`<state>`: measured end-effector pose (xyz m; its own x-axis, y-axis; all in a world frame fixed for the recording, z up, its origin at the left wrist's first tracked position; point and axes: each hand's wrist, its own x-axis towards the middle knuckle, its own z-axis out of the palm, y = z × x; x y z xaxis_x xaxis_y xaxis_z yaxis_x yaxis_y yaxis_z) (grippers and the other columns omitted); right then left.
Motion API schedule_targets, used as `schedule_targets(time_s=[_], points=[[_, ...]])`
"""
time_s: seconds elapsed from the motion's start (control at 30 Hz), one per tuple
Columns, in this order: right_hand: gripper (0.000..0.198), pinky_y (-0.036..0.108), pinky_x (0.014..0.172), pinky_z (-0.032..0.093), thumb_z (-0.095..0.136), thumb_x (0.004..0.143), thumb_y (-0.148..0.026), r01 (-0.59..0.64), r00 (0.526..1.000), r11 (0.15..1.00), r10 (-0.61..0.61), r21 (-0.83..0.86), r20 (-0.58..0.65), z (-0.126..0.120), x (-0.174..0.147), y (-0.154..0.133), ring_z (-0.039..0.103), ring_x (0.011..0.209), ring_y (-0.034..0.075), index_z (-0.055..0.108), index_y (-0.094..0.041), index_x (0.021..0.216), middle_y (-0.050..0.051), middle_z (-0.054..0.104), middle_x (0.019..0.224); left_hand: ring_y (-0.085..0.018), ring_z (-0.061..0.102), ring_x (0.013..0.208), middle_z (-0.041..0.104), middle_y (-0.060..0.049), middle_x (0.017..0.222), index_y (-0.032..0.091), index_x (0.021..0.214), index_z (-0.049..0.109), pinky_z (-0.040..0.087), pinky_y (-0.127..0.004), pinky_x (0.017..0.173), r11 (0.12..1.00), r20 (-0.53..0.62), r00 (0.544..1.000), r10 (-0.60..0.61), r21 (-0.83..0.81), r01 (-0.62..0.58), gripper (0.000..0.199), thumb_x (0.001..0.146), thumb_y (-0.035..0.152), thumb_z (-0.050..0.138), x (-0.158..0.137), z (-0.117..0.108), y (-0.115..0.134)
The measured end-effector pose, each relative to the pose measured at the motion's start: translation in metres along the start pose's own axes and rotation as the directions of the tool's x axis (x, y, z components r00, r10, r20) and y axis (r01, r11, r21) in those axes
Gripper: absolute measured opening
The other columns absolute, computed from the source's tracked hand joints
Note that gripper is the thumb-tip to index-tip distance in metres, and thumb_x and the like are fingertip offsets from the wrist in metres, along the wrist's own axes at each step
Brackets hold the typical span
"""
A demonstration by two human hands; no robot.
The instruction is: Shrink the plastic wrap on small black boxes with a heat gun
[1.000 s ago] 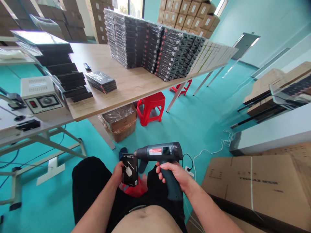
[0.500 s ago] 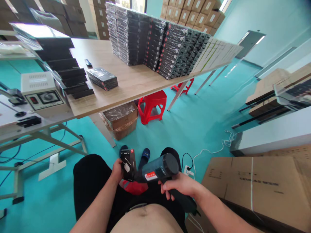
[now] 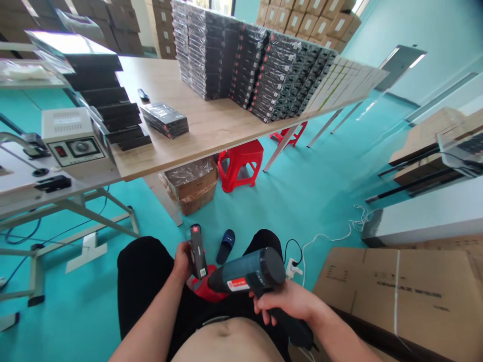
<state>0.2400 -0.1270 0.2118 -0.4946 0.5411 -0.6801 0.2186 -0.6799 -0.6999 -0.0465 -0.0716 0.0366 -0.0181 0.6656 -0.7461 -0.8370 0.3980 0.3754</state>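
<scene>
My left hand is closed around a small black box, which stands on edge with its narrow side and red corner label facing me. A dark teal heat gun with a red label is gripped by its handle in my right hand. Its nozzle points left, close to the box's lower end, with a small gap between them. Both are held above my lap, over a red seat partly hidden between my legs.
Ahead, a wooden table bears wrapped black boxes, a leaning stack and a small pile. A control unit stands left. A red stool and carton sit below; a large carton stands right.
My left hand has turned the box from its printed broad face to its narrow side. The heat gun has shifted slightly right and down, and its nozzle is now apart from the box.
</scene>
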Motion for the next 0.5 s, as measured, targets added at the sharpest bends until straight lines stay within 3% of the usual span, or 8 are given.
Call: schedule_targets(time_s=[0.1,0.2,0.33,0.5], points=[[0.029,0.023,0.049,0.047,0.063,0.072,-0.025,0.062,0.995,0.977,-0.045,0.204,-0.089,-0.009,0.004,0.012,0.064,0.059,0.016,0.067,-0.01,0.097,0.007,0.069,0.077,-0.032,0.067,0.086,0.068,-0.016,0.096,0.016,0.117,0.058,0.054,-0.042,0.061,0.989,0.299,0.943,-0.145,0.035,0.141,0.058,0.084,0.061,0.043,-0.015,0.005,0.008],[0.029,0.021,0.051,0.047,0.061,0.075,-0.028,0.138,0.977,0.87,-0.042,0.472,-0.208,-0.02,0.016,0.021,0.062,0.062,0.013,0.066,-0.012,0.099,0.006,0.068,0.08,-0.036,0.06,0.107,0.064,-0.019,0.112,0.018,0.126,0.053,0.052,-0.049,0.076,0.977,0.466,0.868,-0.171,-0.034,0.211,0.071,0.079,0.071,0.044,-0.027,0.007,0.012],[0.026,0.019,0.054,0.047,0.061,0.077,-0.027,0.201,0.967,0.686,-0.025,0.7,-0.253,-0.03,0.031,0.028,0.059,0.064,0.01,0.065,-0.014,0.099,0.004,0.066,0.081,-0.037,0.062,0.104,0.066,-0.02,0.109,0.014,0.128,0.052,0.052,-0.049,0.078,0.968,0.474,0.854,-0.216,-0.013,0.252,0.073,0.079,0.068,0.047,-0.028,0.002,0.011],[0.024,0.019,0.055,0.047,0.06,0.078,-0.025,0.191,0.976,0.616,-0.04,0.764,-0.212,-0.03,0.038,0.028,0.058,0.064,0.01,0.064,-0.014,0.098,0.004,0.066,0.081,-0.035,0.066,0.095,0.069,-0.019,0.102,0.01,0.123,0.056,0.053,-0.05,0.079,0.965,0.409,0.878,-0.247,0.023,0.26,0.055,0.085,0.051,0.048,-0.022,-0.004,0.008]])
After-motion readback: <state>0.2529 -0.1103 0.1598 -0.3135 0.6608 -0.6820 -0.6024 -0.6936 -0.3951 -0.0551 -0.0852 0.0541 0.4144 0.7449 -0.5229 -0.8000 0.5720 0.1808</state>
